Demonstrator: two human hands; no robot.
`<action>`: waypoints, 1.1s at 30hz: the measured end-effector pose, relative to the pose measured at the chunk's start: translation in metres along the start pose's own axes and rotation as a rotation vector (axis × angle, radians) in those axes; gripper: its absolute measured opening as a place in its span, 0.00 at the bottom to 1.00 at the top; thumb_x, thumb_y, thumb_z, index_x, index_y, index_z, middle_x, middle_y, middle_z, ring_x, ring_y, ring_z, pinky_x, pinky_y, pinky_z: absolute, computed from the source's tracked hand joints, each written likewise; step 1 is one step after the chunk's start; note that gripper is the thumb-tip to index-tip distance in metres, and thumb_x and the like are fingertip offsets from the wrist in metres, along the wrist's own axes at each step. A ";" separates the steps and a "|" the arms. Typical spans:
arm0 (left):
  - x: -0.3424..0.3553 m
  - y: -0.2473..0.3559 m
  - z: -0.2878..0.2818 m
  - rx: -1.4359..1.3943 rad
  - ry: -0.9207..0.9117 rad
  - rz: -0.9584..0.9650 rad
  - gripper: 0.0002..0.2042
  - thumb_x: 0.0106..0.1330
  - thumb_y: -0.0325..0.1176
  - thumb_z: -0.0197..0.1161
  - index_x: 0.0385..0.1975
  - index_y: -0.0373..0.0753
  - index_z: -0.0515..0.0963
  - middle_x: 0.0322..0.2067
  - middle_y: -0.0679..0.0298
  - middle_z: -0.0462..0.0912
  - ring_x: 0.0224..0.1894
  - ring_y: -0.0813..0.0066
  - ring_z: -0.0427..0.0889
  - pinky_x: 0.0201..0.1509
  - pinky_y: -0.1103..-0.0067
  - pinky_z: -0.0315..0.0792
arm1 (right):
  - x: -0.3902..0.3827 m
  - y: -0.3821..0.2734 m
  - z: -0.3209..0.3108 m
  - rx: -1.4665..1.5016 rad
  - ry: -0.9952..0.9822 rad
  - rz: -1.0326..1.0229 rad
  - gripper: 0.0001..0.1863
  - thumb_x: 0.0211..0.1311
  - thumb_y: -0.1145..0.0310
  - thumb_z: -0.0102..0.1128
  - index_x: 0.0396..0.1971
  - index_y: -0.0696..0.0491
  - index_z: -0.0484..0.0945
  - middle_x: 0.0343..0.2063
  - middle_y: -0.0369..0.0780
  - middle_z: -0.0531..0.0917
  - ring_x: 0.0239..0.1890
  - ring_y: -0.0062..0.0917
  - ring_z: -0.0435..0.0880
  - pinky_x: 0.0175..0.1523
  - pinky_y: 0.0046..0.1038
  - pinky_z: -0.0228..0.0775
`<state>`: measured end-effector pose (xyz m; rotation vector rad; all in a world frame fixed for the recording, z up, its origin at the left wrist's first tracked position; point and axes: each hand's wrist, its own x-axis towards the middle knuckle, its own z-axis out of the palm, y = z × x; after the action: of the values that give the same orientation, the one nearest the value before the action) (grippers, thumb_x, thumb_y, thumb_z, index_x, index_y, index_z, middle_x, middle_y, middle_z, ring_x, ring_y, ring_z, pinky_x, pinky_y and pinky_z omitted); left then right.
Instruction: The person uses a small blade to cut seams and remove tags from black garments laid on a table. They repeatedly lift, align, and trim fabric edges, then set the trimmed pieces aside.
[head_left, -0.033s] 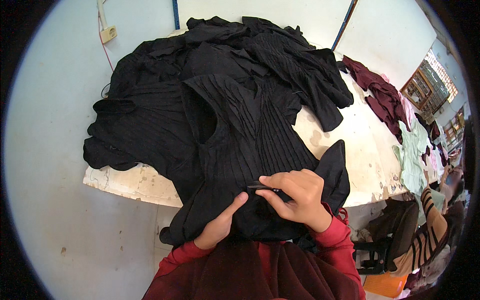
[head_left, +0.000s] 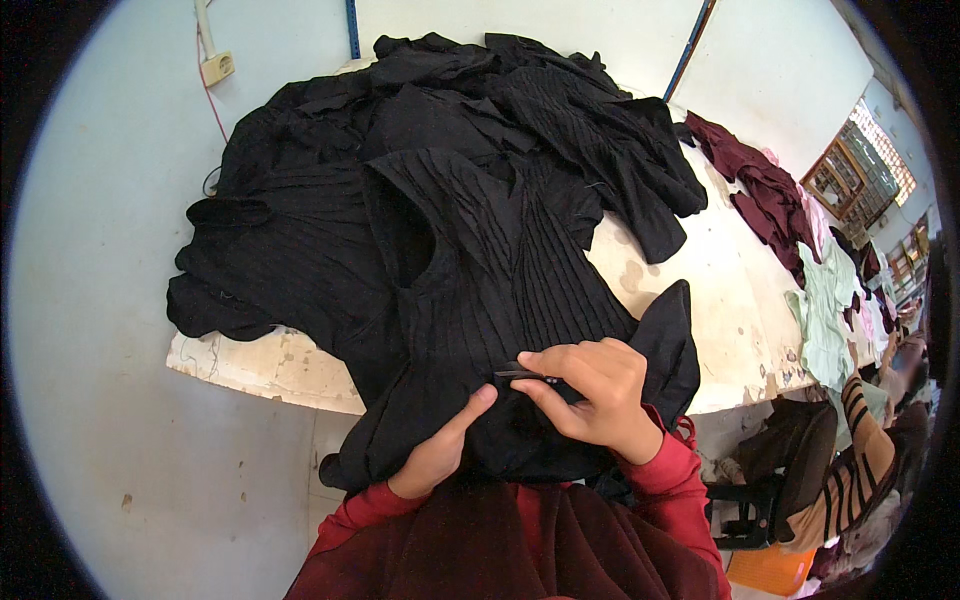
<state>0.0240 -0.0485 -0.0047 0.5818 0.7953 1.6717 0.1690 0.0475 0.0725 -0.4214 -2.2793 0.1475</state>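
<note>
A black pleated garment (head_left: pixel 470 270) lies over the table's near edge and hangs down in front of me. My left hand (head_left: pixel 440 445) grips its lower part, thumb on top, the other fingers hidden under the cloth. Between the thumb and fingers of my right hand (head_left: pixel 595 390) is a pair of small dark thread snips (head_left: pixel 515 374). Their tips point left, just above my left thumb and close to the pleated fabric; whether they touch it I cannot tell.
More black garments (head_left: pixel 420 110) are heaped behind on the pale, stained tabletop (head_left: pixel 730 340). Maroon cloth (head_left: pixel 755 185) and a light green garment (head_left: pixel 825 300) lie to the right. A person's striped sleeve (head_left: pixel 855 460) and an orange crate (head_left: pixel 770 570) are at the lower right.
</note>
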 end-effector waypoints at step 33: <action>0.003 0.004 0.000 0.103 -0.005 0.040 0.16 0.65 0.32 0.59 0.49 0.30 0.74 0.48 0.60 0.78 0.47 0.73 0.77 0.55 0.81 0.68 | 0.009 0.004 -0.008 -0.110 -0.060 -0.119 0.11 0.44 0.64 0.70 0.31 0.49 0.82 0.20 0.30 0.82 0.18 0.18 0.77 0.22 0.20 0.60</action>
<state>0.0208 -0.0463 -0.0018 0.6768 0.8752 1.6720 0.1701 0.0541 0.0838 -0.3409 -2.3716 -0.0259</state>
